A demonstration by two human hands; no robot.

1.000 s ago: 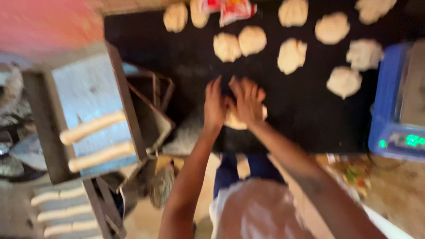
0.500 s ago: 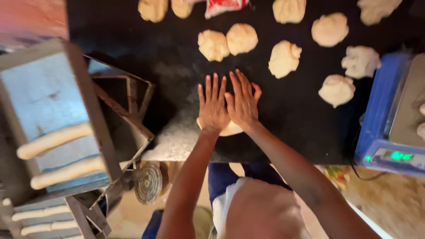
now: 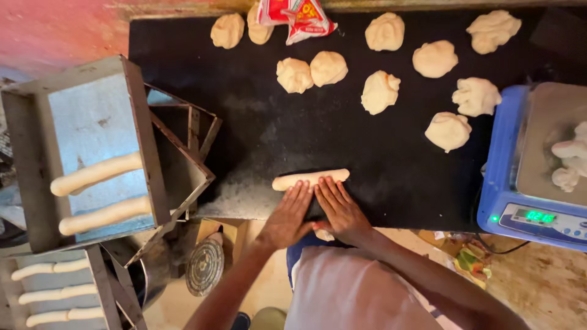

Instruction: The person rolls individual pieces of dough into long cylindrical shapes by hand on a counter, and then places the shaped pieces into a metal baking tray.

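A rolled log of pale dough (image 3: 310, 178) lies on the black worktop (image 3: 244, 116) near its front edge. Both hands rest flat just behind it, fingers spread and fingertips touching the log: my left hand (image 3: 288, 215) at its left half, my right hand (image 3: 340, 211) at its right half. Neither hand grips anything. A small scrap of dough (image 3: 324, 234) shows below my right palm.
Several rough dough lumps (image 3: 379, 91) are spread over the far half of the worktop, beside a red packet (image 3: 296, 15). A blue digital scale (image 3: 535, 165) with dough on its pan stands at right. Metal trays (image 3: 92, 153) holding dough logs (image 3: 98, 173) stand at left.
The dough under my palms has been rolled from a round lump into a long log. My hands have pulled back toward me, off the top of the dough.
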